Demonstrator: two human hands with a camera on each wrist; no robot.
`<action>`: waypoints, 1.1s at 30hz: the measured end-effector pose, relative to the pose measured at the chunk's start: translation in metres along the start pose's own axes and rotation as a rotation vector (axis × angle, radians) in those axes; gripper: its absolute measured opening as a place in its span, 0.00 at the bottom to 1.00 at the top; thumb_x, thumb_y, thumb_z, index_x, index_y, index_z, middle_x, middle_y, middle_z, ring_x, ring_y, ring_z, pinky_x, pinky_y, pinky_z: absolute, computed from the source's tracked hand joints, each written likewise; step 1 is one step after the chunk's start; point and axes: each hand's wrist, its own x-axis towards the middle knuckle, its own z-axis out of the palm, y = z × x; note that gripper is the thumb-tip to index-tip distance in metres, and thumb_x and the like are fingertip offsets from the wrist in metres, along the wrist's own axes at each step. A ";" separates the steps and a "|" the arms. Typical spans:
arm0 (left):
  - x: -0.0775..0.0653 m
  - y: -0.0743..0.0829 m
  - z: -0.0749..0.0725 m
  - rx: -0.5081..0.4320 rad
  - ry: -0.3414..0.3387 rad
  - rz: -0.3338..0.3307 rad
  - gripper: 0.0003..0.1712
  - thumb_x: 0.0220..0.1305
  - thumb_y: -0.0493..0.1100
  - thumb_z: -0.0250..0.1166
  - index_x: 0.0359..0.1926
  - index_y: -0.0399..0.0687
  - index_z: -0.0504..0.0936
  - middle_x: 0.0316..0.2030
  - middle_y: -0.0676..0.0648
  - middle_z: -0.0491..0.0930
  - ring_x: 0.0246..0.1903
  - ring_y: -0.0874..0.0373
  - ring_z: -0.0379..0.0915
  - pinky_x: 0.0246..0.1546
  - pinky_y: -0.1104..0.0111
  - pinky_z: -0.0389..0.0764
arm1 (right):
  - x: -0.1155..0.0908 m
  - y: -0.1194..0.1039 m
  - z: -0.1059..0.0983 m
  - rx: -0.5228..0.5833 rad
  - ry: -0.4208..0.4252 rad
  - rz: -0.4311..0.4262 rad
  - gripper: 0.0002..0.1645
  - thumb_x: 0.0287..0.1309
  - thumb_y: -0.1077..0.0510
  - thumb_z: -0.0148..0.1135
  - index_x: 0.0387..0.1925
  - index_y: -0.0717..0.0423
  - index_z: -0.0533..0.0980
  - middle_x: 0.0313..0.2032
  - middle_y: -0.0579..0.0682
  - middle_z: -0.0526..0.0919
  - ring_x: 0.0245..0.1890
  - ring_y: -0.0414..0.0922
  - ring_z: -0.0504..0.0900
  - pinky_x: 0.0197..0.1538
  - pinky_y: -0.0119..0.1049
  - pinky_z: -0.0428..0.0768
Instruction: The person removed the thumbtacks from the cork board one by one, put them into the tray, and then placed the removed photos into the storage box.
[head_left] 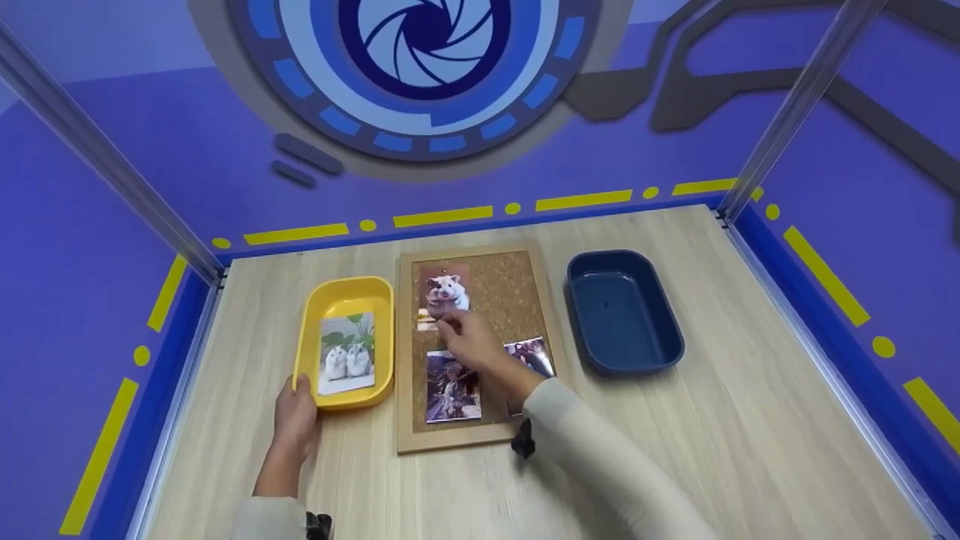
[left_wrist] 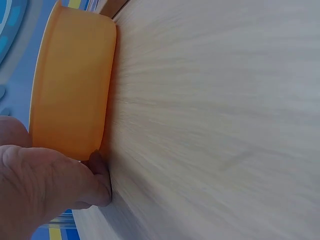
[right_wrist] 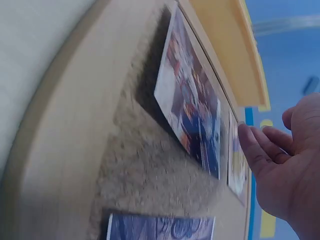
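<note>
A yellow tray (head_left: 307, 352) stands at left, holding a photo of two hamsters (head_left: 347, 356). My left hand (head_left: 295, 412) grips its near left corner, thumb at the rim, fingertips low against the wall in the left wrist view. On the framed cork board (head_left: 510, 292), a photo of one hamster (head_left: 448, 289) is at the upper left with a small pin at its top. My right hand (head_left: 474, 341) is at that photo's lower right corner, covering it, with loosely bent fingers (right_wrist: 252, 150). Below are a dark figure photo (head_left: 453, 390) and another photo (head_left: 534, 352), partly hidden by my right forearm.
A dark blue tray (head_left: 667, 352) stands right of the board, with a tiny dark speck on its floor. Printed blue panels (head_left: 480, 180) with metal posts (head_left: 802, 97) enclose the back and sides of the wooden table (head_left: 765, 390).
</note>
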 end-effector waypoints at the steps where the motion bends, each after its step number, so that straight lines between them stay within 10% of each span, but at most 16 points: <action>1: 0.000 0.000 0.000 -0.002 -0.001 0.006 0.39 0.86 0.59 0.25 0.87 0.45 0.34 0.86 0.36 0.45 0.87 0.43 0.42 0.87 0.48 0.48 | 0.001 0.002 -0.003 0.014 0.008 0.005 0.17 0.77 0.57 0.58 0.53 0.65 0.85 0.40 0.57 0.90 0.36 0.41 0.82 0.47 0.39 0.86; 33: 0.002 -0.001 -0.007 -0.063 -0.030 -0.024 0.39 0.87 0.60 0.32 0.88 0.49 0.37 0.85 0.37 0.50 0.84 0.45 0.49 0.87 0.49 0.52 | -0.005 0.046 -0.068 0.136 0.156 0.177 0.15 0.76 0.58 0.59 0.44 0.67 0.84 0.35 0.64 0.89 0.32 0.46 0.84 0.35 0.31 0.80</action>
